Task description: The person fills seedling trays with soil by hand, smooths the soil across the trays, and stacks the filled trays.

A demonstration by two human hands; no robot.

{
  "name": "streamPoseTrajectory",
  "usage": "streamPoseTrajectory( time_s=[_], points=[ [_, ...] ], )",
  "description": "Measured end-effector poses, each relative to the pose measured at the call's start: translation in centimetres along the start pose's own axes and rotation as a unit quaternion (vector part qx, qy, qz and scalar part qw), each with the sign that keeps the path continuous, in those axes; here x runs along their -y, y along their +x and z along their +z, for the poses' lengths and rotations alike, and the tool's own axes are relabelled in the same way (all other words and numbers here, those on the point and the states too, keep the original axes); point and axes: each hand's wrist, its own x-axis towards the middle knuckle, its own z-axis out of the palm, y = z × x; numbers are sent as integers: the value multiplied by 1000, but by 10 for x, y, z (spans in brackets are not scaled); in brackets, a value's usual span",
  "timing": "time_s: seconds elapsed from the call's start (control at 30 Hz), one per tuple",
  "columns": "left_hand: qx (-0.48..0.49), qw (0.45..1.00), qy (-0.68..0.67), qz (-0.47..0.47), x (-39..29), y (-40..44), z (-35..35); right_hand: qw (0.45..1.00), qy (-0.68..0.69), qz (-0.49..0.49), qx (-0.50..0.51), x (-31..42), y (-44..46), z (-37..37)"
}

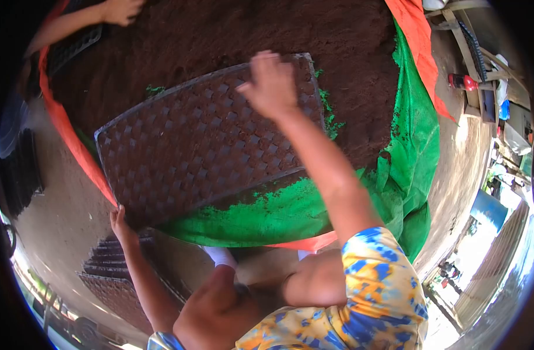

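A black seedling tray (197,158) with many small cells lies slanted on a heap of dark brown soil (354,87). Soil fills its cells, and the thin grey cell walls show through. At the tray's near left corner, my left hand (122,225) has its fingers closed on the edge. My right hand (273,83) is over the far right part of the tray, palm down with fingers stretched out, slightly blurred. Whether it touches the soil there is hard to tell.
Green and orange sheeting (416,146) lies under and around the soil. Another person's hand (122,10) is at the far left, near a second tray (74,49). Stacked trays (112,259) stand by my left leg. A red bottle (462,81) and blue bucket (487,211) are at right.
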Motion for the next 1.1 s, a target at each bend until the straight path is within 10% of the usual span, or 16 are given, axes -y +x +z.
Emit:
streamPoseTrajectory(
  time_s=[0.13,0.23,0.33,0.47,0.57,0.77,1.1],
  points=[
    [-13,1000,-8,-6,-12,-11,22,939,-127,316,-45,-90,-18,-22],
    [5,999,-34,-7,-1,-9,16,986,-61,122,-92,-62,-34,-3],
    [11,998,-55,-2,9,-10,22,986,42,-110,120,77,-57,-33],
    [1,995,-98,-34,19,-12,32,774,260,-506,278,166,-144,35],
    [14,993,-112,-41,14,-14,37,711,268,-571,311,189,-137,55],
    [42,987,-146,-59,14,-10,34,902,131,-386,144,192,-19,60],
    [15,989,-141,-42,23,-11,33,907,220,-315,171,274,-34,81]
  ],
)
